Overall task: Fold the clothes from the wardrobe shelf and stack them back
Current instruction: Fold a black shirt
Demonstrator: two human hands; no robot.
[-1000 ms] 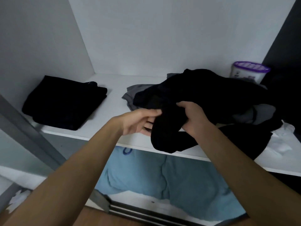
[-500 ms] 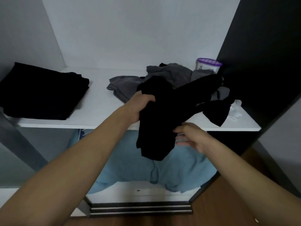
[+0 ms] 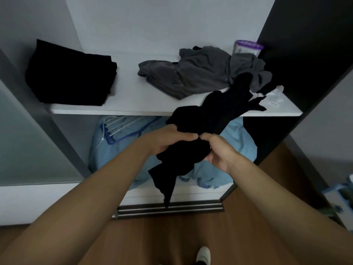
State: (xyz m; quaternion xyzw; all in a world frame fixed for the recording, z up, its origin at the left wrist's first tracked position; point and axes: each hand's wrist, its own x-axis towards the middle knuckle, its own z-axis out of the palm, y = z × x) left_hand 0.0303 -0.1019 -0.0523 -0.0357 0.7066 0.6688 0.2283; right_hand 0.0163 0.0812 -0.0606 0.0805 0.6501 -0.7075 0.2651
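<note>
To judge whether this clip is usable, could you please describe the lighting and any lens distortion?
Head view: dim, cool light; the crumpled black garment and folded black clothes stack show as detailless silhouettes; the wide-angle lens slants the dark wardrobe side panel outward; edges look slightly soft.

A crumpled black garment [image 3: 208, 119] is being gripped at centre frame by the left hand [image 3: 168, 140] and the right hand [image 3: 219, 152]. Its upper end is being supported by the right front of the white shelf [image 3: 133, 92], and its lower end is being left hanging. Rumpled grey clothes [image 3: 196, 73] are being supported at the shelf's upper right, touching the garment's end. A folded black stack [image 3: 70, 75] is being supported at the upper left.
</note>
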